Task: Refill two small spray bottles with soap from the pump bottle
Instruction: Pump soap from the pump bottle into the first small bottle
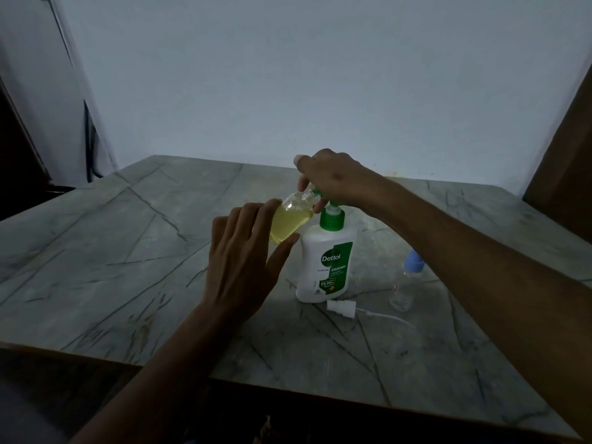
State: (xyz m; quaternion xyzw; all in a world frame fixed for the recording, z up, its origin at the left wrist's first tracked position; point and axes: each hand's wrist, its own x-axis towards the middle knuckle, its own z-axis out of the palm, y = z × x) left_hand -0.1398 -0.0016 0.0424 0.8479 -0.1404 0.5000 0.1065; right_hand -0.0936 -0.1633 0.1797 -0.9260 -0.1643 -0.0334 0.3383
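Counter [128, 251]: near edge bare; open room left of the hands. Loose spray head [340, 306] lies before the pump bottle [323, 267]. Capped clear spray bottle [404, 288] stands right. Left hand [240, 261] grips tilted spray bottle [288, 222], mostly full of yellow soap. Right hand [330, 177] presses pump nozzle [318, 193] at its mouth.

Left hand [243, 264] raised mid-frame, back toward the camera, fingers long and nearly straight, thumb splayed right, right hand [330, 177] arched above it, knuckles up, fingertips curled downward, both bare forearms reaching in from below and right
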